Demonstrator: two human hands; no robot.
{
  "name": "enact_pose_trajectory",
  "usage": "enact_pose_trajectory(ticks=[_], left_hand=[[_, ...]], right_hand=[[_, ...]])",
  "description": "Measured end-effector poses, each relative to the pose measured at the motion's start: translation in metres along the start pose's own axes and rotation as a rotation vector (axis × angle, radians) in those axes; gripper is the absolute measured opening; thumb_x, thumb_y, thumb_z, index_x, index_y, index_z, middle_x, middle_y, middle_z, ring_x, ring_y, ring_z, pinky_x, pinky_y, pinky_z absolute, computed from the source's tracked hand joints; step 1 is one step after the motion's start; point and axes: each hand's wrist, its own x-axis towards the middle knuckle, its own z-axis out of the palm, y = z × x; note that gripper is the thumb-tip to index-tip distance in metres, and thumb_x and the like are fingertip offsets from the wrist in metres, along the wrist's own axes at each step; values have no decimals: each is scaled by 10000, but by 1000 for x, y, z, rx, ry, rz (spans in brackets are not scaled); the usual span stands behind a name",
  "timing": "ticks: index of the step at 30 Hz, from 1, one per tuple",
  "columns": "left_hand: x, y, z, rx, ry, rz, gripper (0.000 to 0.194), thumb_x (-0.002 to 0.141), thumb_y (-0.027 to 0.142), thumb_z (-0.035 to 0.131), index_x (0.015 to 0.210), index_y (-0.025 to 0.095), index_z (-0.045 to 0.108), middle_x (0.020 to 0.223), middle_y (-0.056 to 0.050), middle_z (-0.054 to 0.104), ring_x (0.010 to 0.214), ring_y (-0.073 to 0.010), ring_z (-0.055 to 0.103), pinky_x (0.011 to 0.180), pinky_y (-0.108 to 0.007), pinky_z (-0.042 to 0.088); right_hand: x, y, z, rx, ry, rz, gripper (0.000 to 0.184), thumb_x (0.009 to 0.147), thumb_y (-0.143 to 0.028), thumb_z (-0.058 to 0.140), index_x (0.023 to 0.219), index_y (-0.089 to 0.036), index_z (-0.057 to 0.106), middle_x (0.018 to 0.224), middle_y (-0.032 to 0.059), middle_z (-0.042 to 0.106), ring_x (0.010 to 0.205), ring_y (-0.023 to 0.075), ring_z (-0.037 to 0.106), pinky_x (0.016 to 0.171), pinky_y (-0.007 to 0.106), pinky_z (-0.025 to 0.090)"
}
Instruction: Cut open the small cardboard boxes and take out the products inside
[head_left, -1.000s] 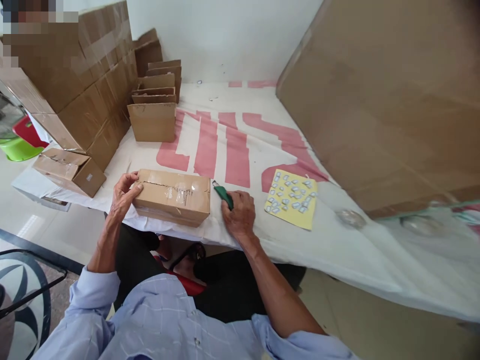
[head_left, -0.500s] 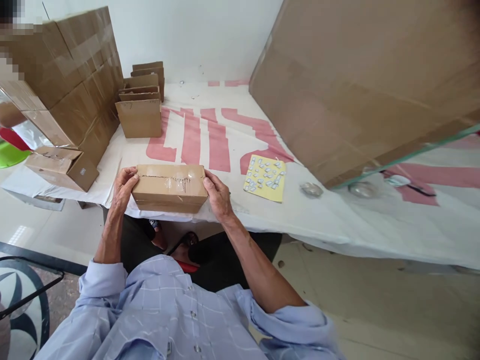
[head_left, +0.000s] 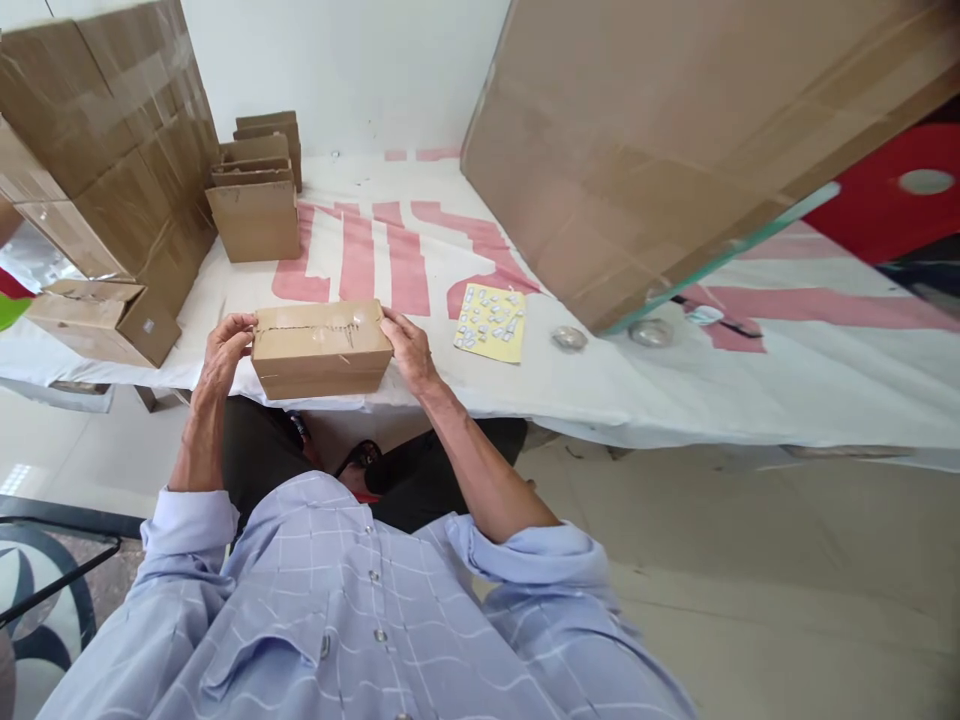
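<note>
A small taped cardboard box [head_left: 321,348] lies at the near edge of a table covered with a white and pink sheet [head_left: 420,260]. My left hand [head_left: 223,352] grips the box's left end with curled fingers. Gripping its right end is my right hand [head_left: 406,350]. The box sits level between both hands. The green cutter from before is not visible.
A yellow sheet with small silver pieces [head_left: 491,322] lies right of the box. Several small upright cartons [head_left: 256,217] stand behind. Large stacked cartons [head_left: 105,140] fill the left, with one small box [head_left: 101,318] beside them. A big cardboard slab [head_left: 645,140] leans at right.
My right hand has left the green cutter and taken hold of the box's right end. The camera has tilted down and shifted right.
</note>
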Motion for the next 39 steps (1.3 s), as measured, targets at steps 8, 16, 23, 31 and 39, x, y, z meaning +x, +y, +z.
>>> enact_pose_trajectory(ticks=[8,16,23,31,39], left_hand=[[-7,15,2,19,-22,40,334,697,454,869,869,232,687,843,0,680,776,-177,603,696,-288,501],[-15,21,-2,9,-68,95,489,734,644,917,799,220,681,817,-12,690,765,-178,616,735,-309,525],[-26,18,-12,-15,-99,120,367,733,473,909,961,226,762,1158,-84,821,1152,-289,735,995,-390,574],[-28,21,-13,15,-99,85,305,617,287,802,909,226,742,1166,-96,823,1175,-310,732,895,-366,587],[-32,24,-9,1,-72,87,333,615,372,943,833,224,738,1149,-102,837,1082,-290,757,839,-356,600]], right_hand=[[-4,0,2,-18,11,-37,718,885,-756,705,1384,-252,817,1515,96,768,1482,343,655,1292,532,493],[-17,-9,3,-35,11,-105,753,895,-776,700,1406,-232,801,1507,122,771,1465,353,668,1273,550,511],[-32,-10,-5,-70,-20,-129,782,931,-777,684,1491,-233,745,1562,136,733,1487,365,654,1278,562,511],[-44,-14,-6,-77,-25,-151,767,935,-788,693,1493,-263,734,1552,124,741,1499,376,647,1282,578,511],[-48,-16,-9,-89,-17,-152,772,925,-804,691,1480,-268,736,1541,119,749,1477,375,664,1280,582,514]])
